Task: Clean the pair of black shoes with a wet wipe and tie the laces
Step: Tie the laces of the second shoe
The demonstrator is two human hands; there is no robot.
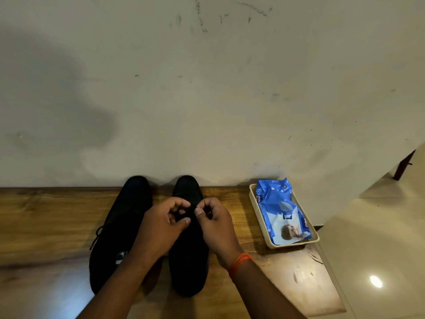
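Two black shoes stand side by side on a wooden table, toes against the wall. Over the lacing of the right shoe [187, 256], my left hand [164, 223] and my right hand [215, 221] meet, each pinching a black lace between curled fingers and thumb. The laces themselves are mostly hidden by my fingers. The left shoe [122, 217] lies partly under my left forearm, and a loose lace [97, 234] trails off its left side. A blue pack of wet wipes [279, 210] lies to the right.
The wipes pack sits in a cream plastic tray [258, 214] near the table's right end. The wooden table [46, 226] butts against a scuffed pale wall [207, 100]. A tiled floor [379, 249] drops away past the table's right edge.
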